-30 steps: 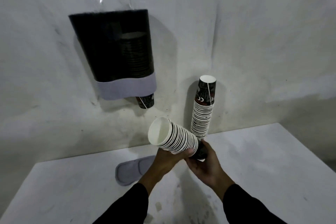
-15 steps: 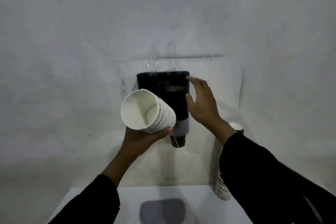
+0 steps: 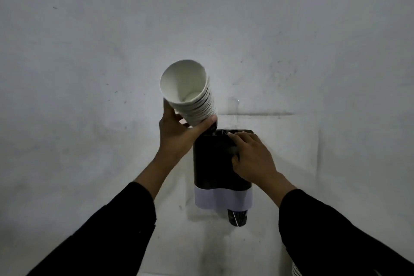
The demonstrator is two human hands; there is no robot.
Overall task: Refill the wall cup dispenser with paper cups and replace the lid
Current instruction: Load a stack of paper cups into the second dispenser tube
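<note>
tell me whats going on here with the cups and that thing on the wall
A person is refilling a wall cup dispenser. The left hand holds a nested stack of paper cups tilted, its lower end at the dispenser's open top. The right hand rests on the dispenser's upper front. One cup pokes out the bottom. No lid is on yet.

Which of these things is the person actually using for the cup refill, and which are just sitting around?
In use:
- stack of paper cups, held in the left hand
- wall dispenser, its top open, steadied by the right hand
- cup poking out below the dispenser

Just there:
- spare cup stack at the bottom edge
- wall
</note>
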